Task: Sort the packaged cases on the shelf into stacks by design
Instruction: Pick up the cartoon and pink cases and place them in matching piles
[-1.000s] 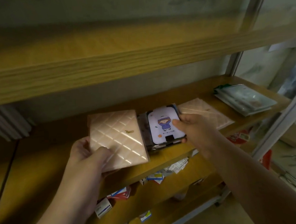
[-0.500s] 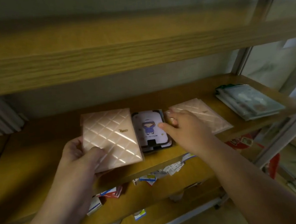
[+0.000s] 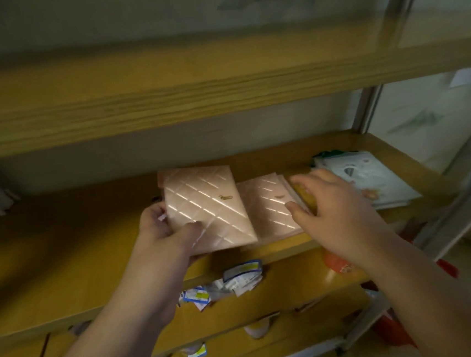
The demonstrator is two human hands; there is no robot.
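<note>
A wooden shelf (image 3: 63,252) spans the view, with another board above it and a lower one beneath. On the shelf's right end lies a stack of pale cases with greenish prints (image 3: 372,182), its edges fanned a little. Just left of that stack, a stack of pink quilted cases (image 3: 266,207) lies flat near the shelf's front edge. The left hand (image 3: 170,230) holds one more pink quilted case (image 3: 205,207) tilted above the shelf, its right edge overlapping the pink stack; a small gold mark shows near its upper right. The thumb presses on the case's face near the lower left corner and the fingers (image 3: 153,215) curl behind its left edge, so the case is pinched between them. The right hand (image 3: 335,209) hovers palm down over the right side of the pink stack, its fingers (image 3: 306,180) spread and slightly bent, the thumb tip resting on the stack's top case; whether the other fingertips touch anything cannot be told. On the lower board lie small crumpled packets with blue labels (image 3: 232,282), blurred.
</note>
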